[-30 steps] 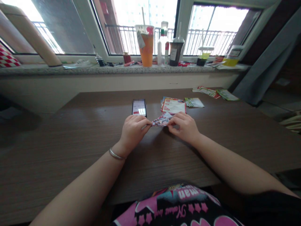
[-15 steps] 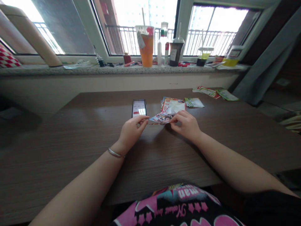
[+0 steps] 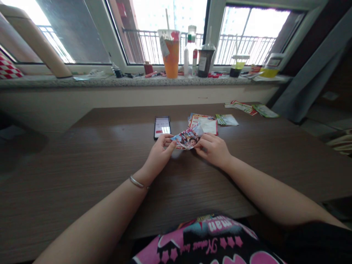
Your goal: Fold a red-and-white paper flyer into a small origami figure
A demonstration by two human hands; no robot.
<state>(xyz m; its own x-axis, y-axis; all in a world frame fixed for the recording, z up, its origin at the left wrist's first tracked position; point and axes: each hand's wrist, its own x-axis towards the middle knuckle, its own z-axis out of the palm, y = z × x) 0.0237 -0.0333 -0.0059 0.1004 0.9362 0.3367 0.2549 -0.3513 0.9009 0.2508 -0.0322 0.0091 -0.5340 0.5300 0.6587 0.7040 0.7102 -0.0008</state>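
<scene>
Between my hands is a creased, colourful printed paper (image 3: pixel 187 139) with pictures of people, partly folded and lifted off the table. My left hand (image 3: pixel 162 148) pinches its left edge between thumb and fingers. At its right edge my right hand (image 3: pixel 213 148) grips it, the fingertips bent around the paper. Right behind the paper lies a small stack of printed leaflets (image 3: pixel 206 124) with red borders, partly covered by it. A phone (image 3: pixel 162 127) with a lit screen rests just beyond my left hand.
Green and white cards (image 3: pixel 227 120) lie right of the leaflets, and more leaflets (image 3: pixel 244 107) sit at the table's far right. Along the windowsill (image 3: pixel 137 81) stand an orange drink cup (image 3: pixel 172 55), a dark drink cup (image 3: pixel 205 60) and several bottles. The brown table (image 3: pixel 96 154) stretches out on both sides.
The paper has tilted so that more of its printed face shows. My right hand has shifted slightly left and down, and my left thumb now lies over the paper's edge.
</scene>
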